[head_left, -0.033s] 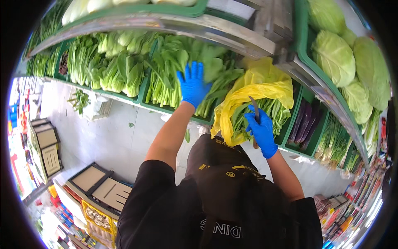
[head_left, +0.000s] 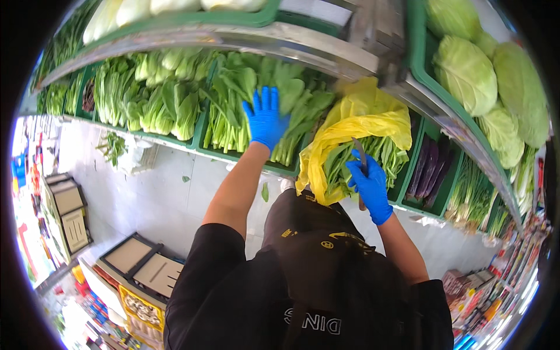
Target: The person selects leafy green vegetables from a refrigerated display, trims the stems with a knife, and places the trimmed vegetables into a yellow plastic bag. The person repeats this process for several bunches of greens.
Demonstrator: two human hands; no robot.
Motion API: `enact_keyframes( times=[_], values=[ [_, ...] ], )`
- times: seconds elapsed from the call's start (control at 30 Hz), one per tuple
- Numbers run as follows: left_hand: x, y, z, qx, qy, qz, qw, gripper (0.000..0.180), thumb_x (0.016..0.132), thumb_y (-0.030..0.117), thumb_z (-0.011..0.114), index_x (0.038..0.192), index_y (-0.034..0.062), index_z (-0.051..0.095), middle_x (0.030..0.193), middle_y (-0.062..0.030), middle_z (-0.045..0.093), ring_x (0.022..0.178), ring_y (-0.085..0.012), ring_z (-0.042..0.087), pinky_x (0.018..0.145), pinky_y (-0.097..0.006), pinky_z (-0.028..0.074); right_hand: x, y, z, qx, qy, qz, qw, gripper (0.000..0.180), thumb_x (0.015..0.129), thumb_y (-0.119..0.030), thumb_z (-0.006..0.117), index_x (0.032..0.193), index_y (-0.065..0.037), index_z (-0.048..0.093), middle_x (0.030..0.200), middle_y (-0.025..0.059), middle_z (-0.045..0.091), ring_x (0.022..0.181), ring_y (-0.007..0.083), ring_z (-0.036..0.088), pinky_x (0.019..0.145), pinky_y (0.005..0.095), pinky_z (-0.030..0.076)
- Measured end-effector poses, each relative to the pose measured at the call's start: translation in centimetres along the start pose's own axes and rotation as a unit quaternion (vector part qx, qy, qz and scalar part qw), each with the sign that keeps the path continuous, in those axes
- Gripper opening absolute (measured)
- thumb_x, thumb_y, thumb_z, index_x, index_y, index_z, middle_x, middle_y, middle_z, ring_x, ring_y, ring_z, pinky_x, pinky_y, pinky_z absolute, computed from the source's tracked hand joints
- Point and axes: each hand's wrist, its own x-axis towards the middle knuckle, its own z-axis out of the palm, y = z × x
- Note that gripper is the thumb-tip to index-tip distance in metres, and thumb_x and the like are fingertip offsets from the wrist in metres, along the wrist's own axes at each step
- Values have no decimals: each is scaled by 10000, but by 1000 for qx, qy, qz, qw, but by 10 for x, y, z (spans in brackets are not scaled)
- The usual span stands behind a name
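Leafy greens: long-stemmed bunches (head_left: pixel 251 105) stand packed in a green crate at upper centre of the frame, under the left hand.
Left hand: (head_left: pixel 266 119) in a blue glove, fingers spread flat on the leaves, holding nothing; the bare forearm runs down to a black sleeve.
Right hand: (head_left: pixel 368 185) also blue-gloved, right of centre, closed around a thin dark handle (head_left: pixel 360 160); whether this is a knife or another tool is hard to make out, since its lower end is hidden behind the glove.
Yellow bag: (head_left: pixel 361 122) crumpled plastic draped over a bundle of green stems (head_left: pixel 341 169), just left of and touching the right hand; the bundle's top is covered by the bag.
Green crates: (head_left: pixel 201 125) a row along the shelf, curving with the lens; those at far left blur into the dark rim.
Cabbages: (head_left: pixel 466 73) pale round heads at upper right, partly cut off by the frame edge.
Purple vegetables: (head_left: pixel 429 169) dark, in shadow right of the bag, kind unclear.
Metal rail: (head_left: pixel 303 49) hides the crate backs.
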Motion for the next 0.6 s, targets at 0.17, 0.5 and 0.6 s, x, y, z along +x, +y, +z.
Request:
enact_keyframes(
  times=[0.17,0.5,0.6],
  values=[
    [3,1,7,39,4,14,999,873,826,495,572,1497,92,185,1539,-171,186,1405,-411,170,1091,-628,117,-28,33,-51,59,54,9,997,328,900,-128,614,1205,-15,582,783,23,597,564,71,535,504,221,426],
    [-42,45,-59,8,-8,274,962,674,852,339,601,1415,44,376,1468,-152,338,1405,-337,229,1099,-604,92,-112,102,-135,144,209,73,965,317,885,-122,613,1185,-21,592,891,41,659,546,71,534,467,202,392],
    [-4,65,-46,85,-100,482,866,546,867,306,576,1356,86,471,1407,-119,429,1393,-291,265,1109,-563,117,-122,115,-137,149,201,108,962,309,881,-117,605,1174,-19,599,885,45,660,552,70,533,466,205,394]
  ],
)
